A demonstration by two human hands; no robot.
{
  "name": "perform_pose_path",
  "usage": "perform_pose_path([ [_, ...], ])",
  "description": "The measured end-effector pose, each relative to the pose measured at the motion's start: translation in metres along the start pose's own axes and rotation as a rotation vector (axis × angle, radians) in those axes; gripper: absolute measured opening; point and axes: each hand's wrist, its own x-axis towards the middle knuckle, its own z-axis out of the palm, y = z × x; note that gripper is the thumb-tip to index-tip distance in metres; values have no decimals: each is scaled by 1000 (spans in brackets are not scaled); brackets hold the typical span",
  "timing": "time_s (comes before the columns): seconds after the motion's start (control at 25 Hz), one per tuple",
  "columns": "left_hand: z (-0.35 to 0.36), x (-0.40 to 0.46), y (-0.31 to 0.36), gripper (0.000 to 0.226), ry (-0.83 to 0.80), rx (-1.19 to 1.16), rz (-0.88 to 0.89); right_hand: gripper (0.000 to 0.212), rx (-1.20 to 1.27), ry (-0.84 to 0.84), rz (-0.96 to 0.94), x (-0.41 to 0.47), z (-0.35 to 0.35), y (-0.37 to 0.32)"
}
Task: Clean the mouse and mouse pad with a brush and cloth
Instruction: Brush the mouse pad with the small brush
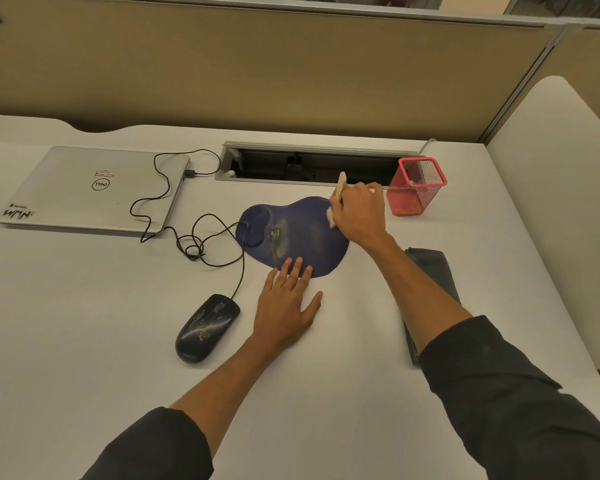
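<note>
Brush point(340, 188) in the right hand point(359, 211), fingers curled round its pale handle, meets the blue mouse pad point(302, 237) at the pad's two o'clock edge. The pad's long axis runs from ten o'clock to four o'clock, so the coming strokes probably sweep toward eight o'clock, across the pale smudges and toward the left hand point(286, 306). That hand lies flat and released, fingertips pinning the pad's six o'clock rim. The mouse point(207, 327) sits at eight o'clock of the left hand, uncleaned by the look of it; the folded cloth point(430, 268) waits under the right forearm.

Office; cubicle partition point(257, 64); laptop point(94, 190)
</note>
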Motion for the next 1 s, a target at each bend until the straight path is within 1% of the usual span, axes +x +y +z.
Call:
perform_pose_path([
  [0.08,1,0,0,64,2,1,0,31,137,59,13,-1,-1,-1],
  [0.12,1,1,-1,64,1,3,1,31,165,6,12,-4,-1,-2],
  [0.16,1,0,-1,64,-1,6,4,32,133,-61,13,-7,1,-2],
  [0.2,1,0,0,64,0,6,6,32,96,-78,22,-9,2,-2],
  [0.24,1,0,0,64,6,4,3,31,65,-49,-4,-8,2,-1],
  [0.32,1,0,0,63,3,1,-3,28,145,23,-26,-7,1,-5],
  [0.36,1,0,0,63,2,2,-2,29,189,25,-36,-11,2,-6],
  [0.4,1,0,0,63,4,3,-1,32,191,-11,-43,-15,4,-5],
  [0.48,0,0,0,63,4,0,3,35,105,-56,17,-19,5,4],
  [0.56,1,0,0,63,10,-9,5,35,119,-15,69,-16,0,10],
  [0.64,1,0,-1,63,18,-9,7,32,217,-7,15,-21,0,6],
  [0.72,1,0,-1,63,29,-8,11,29,140,-66,-68,-34,2,5],
  [0.8,1,0,0,63,29,-12,13,30,60,-26,-30,-36,-1,15],
  [0.88,2,-1,0,65,22,-3,4,28,166,29,-29,-37,-3,17],
  [0.92,2,-1,0,65,22,2,2,25,228,6,-52,-40,-2,14],
  [0.96,2,0,-1,66,24,5,3,24,238,-43,-83,-46,-1,12],
  [1.0,2,0,-1,65,21,6,5,25,196,-75,-83,-51,-1,12],
])
